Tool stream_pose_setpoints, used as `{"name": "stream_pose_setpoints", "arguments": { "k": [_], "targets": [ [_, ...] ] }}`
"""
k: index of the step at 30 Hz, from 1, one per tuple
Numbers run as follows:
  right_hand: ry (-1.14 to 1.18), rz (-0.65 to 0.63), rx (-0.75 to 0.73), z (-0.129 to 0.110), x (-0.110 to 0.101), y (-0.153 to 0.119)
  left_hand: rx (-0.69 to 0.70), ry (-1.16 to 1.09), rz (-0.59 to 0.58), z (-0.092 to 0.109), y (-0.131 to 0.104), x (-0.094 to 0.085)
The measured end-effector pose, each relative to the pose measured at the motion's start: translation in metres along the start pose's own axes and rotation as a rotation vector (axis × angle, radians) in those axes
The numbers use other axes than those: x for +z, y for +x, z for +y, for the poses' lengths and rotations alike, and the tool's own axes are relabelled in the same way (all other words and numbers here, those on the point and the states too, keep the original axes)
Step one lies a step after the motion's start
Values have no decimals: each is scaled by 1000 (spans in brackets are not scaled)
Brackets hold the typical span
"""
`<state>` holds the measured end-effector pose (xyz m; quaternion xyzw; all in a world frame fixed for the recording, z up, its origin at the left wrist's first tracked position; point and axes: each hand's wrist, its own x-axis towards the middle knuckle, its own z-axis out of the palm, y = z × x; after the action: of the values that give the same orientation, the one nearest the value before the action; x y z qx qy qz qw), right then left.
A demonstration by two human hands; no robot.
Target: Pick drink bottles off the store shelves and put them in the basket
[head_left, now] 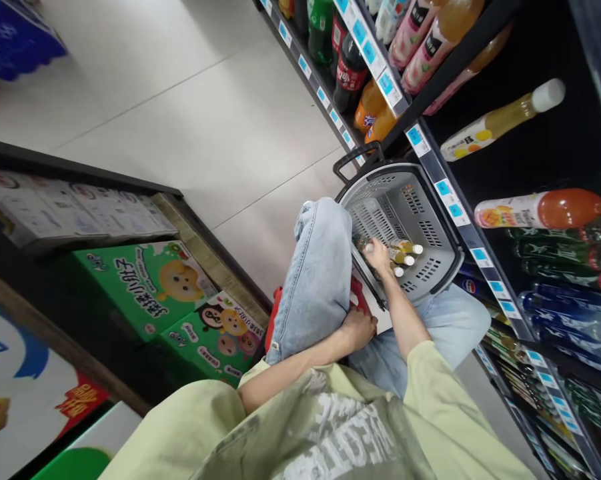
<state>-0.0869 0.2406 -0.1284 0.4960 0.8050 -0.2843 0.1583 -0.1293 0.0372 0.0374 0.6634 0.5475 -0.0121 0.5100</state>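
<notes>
Small white-capped bottles (403, 257) are seen lying on the floor of a grey shopping basket (433, 200), which is set on the tiled floor (190, 113) beside the drinks shelf (460, 217). One bottle is gripped by the right hand (377, 255), fingers closed around it. The left hand (359, 328) is rested by the bent knee; its finger state cannot be told.

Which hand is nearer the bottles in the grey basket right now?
Right. The right hand is inside the basket, on the bottles; the left hand rests outside it by the knee.
</notes>
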Motion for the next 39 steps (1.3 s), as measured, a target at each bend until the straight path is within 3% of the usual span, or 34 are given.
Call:
{"name": "stream_pose_setpoints", "arguments": {
  "k": [3,8,15,18,24,30,35,39],
  "targets": [
    [-110,-114,20,4,10,1,-4,-3,-20,0,0,1],
    [-193,-189,22,9,9,6,-4,1,-13,-1,1,2],
    [-65,-182,60,14,10,2,5,15,-21,-7,0,-1],
    [73,-119,42,28,-2,-5,-6,46,-46,-9,-1,-7],
    [265,124,100,89,-74,-30,-23,97,-49,-10,0,-15],
    [507,741,222,156,-159,-74,-16,108,-18,-16,3,-10],
    [294,1161,275,194,-240,-103,7,153,9,-21,6,-6],
    [86,1273,315,200,-303,-108,9,171,26,-22,5,-6]
  ]
}}
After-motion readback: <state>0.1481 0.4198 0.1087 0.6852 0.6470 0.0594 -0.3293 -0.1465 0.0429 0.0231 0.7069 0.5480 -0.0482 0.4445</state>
